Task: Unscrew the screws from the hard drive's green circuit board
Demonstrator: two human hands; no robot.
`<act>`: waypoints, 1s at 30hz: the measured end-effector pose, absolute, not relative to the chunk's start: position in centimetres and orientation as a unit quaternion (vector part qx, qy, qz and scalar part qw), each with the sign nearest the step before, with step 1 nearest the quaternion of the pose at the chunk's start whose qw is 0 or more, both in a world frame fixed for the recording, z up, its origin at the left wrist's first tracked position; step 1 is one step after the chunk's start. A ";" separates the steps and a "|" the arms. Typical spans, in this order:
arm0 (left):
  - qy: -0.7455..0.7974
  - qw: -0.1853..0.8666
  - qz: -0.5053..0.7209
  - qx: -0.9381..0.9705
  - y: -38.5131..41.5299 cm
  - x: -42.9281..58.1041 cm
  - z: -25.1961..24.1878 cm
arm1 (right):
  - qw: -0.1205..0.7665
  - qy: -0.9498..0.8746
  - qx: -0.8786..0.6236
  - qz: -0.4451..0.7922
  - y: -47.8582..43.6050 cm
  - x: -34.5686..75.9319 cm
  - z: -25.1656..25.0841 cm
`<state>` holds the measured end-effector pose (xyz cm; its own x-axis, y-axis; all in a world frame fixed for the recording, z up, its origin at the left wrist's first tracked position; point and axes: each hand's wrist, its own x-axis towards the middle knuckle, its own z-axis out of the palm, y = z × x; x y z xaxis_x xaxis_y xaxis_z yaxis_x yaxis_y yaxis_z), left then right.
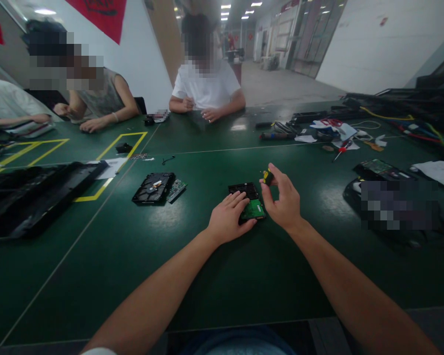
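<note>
A hard drive with a green circuit board and a black casing lies flat on the dark green table. My left hand is braced over its left side, with the fingers across the top and the thumb along the near edge. Just above the drive's right side, my right hand pinches a short yellow-and-black screwdriver between thumb and fingertips. The screwdriver's tip is too small to make out. Part of the drive is hidden under my left hand.
Left of the drive sit another black drive and a loose circuit board. A large black panel lies further left. Cables, papers and a red screwdriver are at the right. Several people sit across the table.
</note>
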<state>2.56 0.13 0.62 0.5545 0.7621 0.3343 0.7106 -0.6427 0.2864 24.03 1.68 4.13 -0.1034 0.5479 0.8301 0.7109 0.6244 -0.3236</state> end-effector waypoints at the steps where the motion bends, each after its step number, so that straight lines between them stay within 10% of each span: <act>1: 0.419 0.059 0.219 0.879 0.1 2.6 0.7 | 0.519 -0.738 -0.423 -0.082 1.7 24.0 4.2; 30: 0.418 0.061 0.218 0.880 0.1 2.6 0.7 | 0.523 -0.732 -0.429 -0.082 1.6 24.0 4.1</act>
